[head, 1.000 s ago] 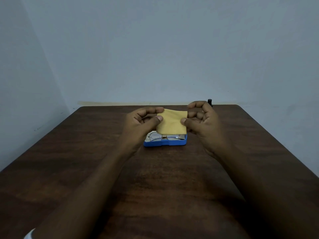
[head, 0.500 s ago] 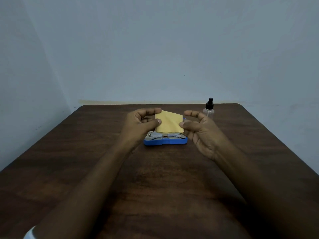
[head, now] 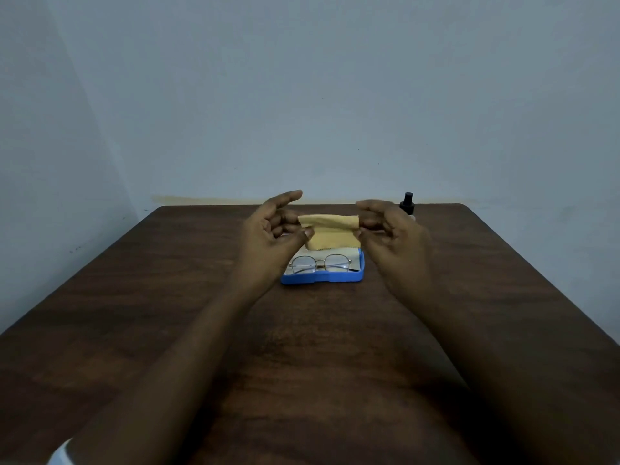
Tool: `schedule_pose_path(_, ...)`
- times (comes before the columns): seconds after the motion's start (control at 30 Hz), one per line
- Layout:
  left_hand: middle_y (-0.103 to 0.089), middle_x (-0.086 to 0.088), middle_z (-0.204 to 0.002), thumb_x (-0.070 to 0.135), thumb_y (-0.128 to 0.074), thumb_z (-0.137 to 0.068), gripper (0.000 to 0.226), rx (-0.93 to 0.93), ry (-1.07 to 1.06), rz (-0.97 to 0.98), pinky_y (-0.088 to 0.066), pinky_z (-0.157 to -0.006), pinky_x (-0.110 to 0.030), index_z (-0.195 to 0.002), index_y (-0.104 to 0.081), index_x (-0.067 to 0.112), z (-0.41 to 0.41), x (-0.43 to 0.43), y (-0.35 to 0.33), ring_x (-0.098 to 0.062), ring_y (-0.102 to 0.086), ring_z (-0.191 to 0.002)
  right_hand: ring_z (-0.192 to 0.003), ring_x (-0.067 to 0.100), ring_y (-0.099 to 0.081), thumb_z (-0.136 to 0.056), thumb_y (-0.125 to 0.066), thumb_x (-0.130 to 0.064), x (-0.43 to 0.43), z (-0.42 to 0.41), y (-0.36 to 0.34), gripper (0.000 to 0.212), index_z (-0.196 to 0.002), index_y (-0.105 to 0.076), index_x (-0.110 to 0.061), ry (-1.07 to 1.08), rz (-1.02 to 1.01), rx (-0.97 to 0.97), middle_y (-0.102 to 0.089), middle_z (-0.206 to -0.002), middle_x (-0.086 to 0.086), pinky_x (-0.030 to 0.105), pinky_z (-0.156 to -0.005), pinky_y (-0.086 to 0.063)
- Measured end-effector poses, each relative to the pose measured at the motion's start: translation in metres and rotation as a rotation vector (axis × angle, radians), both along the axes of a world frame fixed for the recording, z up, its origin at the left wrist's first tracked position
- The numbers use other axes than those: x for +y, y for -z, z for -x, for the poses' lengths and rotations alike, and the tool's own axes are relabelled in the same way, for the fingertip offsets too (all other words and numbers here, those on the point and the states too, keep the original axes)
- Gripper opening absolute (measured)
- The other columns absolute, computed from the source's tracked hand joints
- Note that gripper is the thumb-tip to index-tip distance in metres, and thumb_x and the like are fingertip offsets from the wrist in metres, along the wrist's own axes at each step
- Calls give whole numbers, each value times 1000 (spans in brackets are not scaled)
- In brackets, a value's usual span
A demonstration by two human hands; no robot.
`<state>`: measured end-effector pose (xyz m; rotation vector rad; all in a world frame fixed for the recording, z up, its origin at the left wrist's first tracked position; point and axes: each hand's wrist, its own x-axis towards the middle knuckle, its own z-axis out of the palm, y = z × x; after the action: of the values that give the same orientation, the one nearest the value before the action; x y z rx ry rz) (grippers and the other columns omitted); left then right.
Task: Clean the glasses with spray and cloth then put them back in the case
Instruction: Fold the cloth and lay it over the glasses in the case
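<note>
Both hands hover above the dark wooden worktop (head: 167, 313), stretching a yellow cloth (head: 330, 231) between them. The left hand (head: 273, 234) pinches its left edge with thumb and fingers (the forefinger sticks out straight), and the right hand (head: 391, 229) grips the opposite edge. Just below the cloth lies the open blue case (head: 322, 278) with the glasses (head: 318, 263) resting inside it — lenses toward the camera. The spray bottle (head: 408, 204) stands upright behind the right hand.

Spray bottle (head: 408, 204) body behind right hand (head: 392, 236); case (head: 322, 278) rear under cloth (head: 330, 231).
</note>
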<state>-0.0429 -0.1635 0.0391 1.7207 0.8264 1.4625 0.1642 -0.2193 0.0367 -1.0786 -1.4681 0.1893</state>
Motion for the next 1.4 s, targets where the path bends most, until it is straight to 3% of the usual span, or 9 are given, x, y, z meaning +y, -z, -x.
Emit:
schedule_pose_path(0.1, -78, -7, -106, -8, -76, -88, 55, -12, 12, 4, -62, -92, -34, -136, -63, 14, 0, 2, 2, -19, -75, -102, -107, 8, -71, -95, -62, 3, -1, -2, 1, 33, -127, -66, -5, 66, -212, -226, -76, -110, 3, 26, -95, -57)
schedule_pose_path(0.2, -79, -5, -107, -6, -73, -91, 47, -20, 9, -2, -60, -96, -36, -132, -66, 15, 0, 3, 5, -18, -75, -106, -103, 15, -72, -94, -62, 4, 4, -5, 4, 28, -118, -72, -5, 121, -261, -309, -76, -109, 5, 37, -89, -59)
schedule_pose_path(0.27, -79, -4, -105, -8, -71, -92, 43, -44, 3, -26, -60, -96, -33, -128, -68, 15, -1, 1, 3, -18, -74, -105, -100, 13, -70, -92, -61, 5, 5, -6, 4, 26, -110, -75, -6, 120, -250, -315, -76, -106, 3, 35, -86, -58)
schedule_pose_path(0.4, -79, 1, -100, -11, -69, -92, 35, -28, -9, -97, -62, -93, -35, -109, -72, 20, -2, -4, 1, -17, -75, -102, -98, 10, -72, -92, -59, 10, 6, -7, 5, 28, -99, -77, -11, 17, -66, -113, -76, -102, -2, 31, -85, -60)
schedule_pose_path(0.5, -78, 0, -99, -8, -71, -92, 31, -39, -12, -98, -64, -88, -42, -98, -72, 22, 1, -2, 0, -21, -76, -100, -78, 24, -77, -99, -56, 6, 6, -5, 5, 24, -102, -74, -9, -175, 159, 192, -77, -91, 3, 38, -74, -65)
schedule_pose_path(0.63, -78, -4, -101, -10, -68, -93, 30, -27, 5, -96, -64, -83, -38, -97, -71, 19, 3, -3, -2, -21, -77, -96, -70, 32, -75, -102, -55, 3, 7, -9, 4, 15, -108, -68, 3, -295, 241, 355, -77, -87, 11, 40, -68, -66)
schedule_pose_path(0.87, -80, -2, -100, -17, -62, -92, 34, -22, 50, -109, -61, -89, -30, -98, -74, 15, 5, -5, -6, -18, -76, -102, -73, 32, -75, -98, -55, 10, 10, -10, 7, 15, -97, -69, 5, -372, 239, 427, -74, -87, 9, 38, -72, -65)
schedule_pose_path(1.4, -81, -4, -95, -18, -63, -91, 33, -6, 55, -103, -60, -90, -28, -95, -75, 12, 5, -7, -6, -19, -77, -101, -75, 30, -76, -98, -51, 12, 12, -12, 6, 24, -91, -71, 0, -276, 279, 358, -75, -90, 0, 57, -86, -60)
